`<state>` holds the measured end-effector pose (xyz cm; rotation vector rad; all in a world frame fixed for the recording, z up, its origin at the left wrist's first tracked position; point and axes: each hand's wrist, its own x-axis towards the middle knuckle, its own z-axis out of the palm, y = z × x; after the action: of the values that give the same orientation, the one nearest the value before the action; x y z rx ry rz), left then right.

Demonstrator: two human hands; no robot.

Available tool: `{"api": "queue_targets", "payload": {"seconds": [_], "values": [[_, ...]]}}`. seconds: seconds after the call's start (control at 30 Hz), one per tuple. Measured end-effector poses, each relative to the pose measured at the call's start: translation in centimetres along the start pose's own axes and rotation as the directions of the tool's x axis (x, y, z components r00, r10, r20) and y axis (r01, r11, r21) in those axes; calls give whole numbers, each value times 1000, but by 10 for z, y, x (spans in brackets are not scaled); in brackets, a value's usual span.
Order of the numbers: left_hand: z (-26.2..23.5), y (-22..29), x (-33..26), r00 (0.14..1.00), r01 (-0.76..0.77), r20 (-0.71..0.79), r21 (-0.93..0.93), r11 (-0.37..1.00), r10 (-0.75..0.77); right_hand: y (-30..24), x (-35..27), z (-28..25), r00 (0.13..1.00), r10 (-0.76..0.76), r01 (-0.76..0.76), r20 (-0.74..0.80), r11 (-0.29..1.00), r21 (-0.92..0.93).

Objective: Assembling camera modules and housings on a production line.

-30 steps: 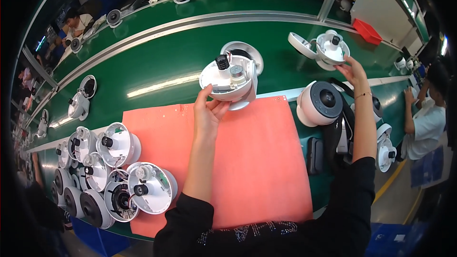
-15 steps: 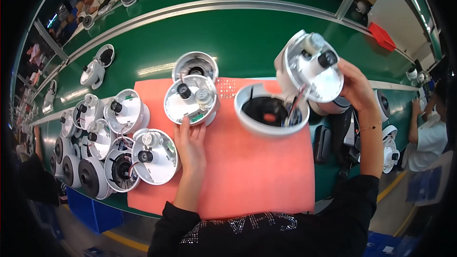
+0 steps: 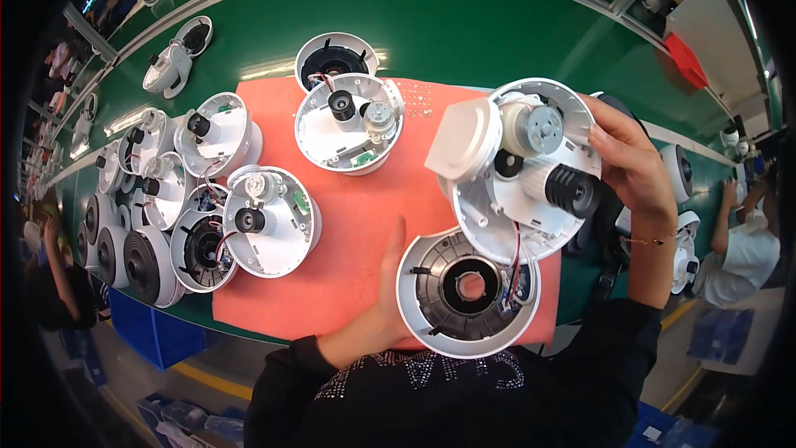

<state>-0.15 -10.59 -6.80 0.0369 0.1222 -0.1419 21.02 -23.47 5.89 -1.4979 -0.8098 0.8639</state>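
Observation:
My right hand (image 3: 626, 153) is closed on the rim of a white round motor housing (image 3: 489, 220), thumb inside the edge. The housing is tilted up, showing a silver motor (image 3: 543, 129), a black cylindrical part (image 3: 572, 191) and a smooth white cap. Red and dark wires run from it to a white bowl-shaped housing (image 3: 406, 282) with a black ring inside, below it. My left hand (image 3: 388, 303) is beside that bowl's left rim with its thumb extended; the other fingers are hidden behind the bowl. A similar opened housing (image 3: 315, 137) sits on the orange-pink mat (image 3: 348, 257).
Several more opened white housings (image 3: 274, 241) crowd the left of the green table (image 3: 464, 25). Dark-faced round parts (image 3: 141, 265) line its left edge. A blue bin (image 3: 149, 323) is below. A red tray (image 3: 685, 60) lies at far right, and a co-worker (image 3: 734, 241) sits to the right.
My right hand has brought the motor housing nearer and turned it, with the wired bowl coming nearer too. My left hand has left the middle housing and moved right to the bowl.

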Motion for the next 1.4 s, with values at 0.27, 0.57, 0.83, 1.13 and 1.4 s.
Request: {"api": "queue_targets", "payload": {"seconds": [0.27, 0.57, 0.83, 1.13, 1.4], "values": [[-2, 18, -35, 949, -313, 38, 255, 915, 313, 43, -7, 0, 941, 269, -276, -204, 961, -8], [46, 19, -79, 969, -129, -160, 324, 937, 189, 39, -47, 55, 948, -309, 94, -84, 519, -849], [82, -9, -64, 948, 25, -258, 641, 767, 185, 9, -87, 117, 847, -462, 448, 263, 354, -821], [22, 35, -28, 940, -120, 185, 965, -232, 285, 23, -90, 58, 979, 141, -144, -148, 990, -8], [49, 50, -3, 943, -22, 154, 914, -406, 295, 46, -50, 44, 968, 249, -249, 7, 968, -6]]}}
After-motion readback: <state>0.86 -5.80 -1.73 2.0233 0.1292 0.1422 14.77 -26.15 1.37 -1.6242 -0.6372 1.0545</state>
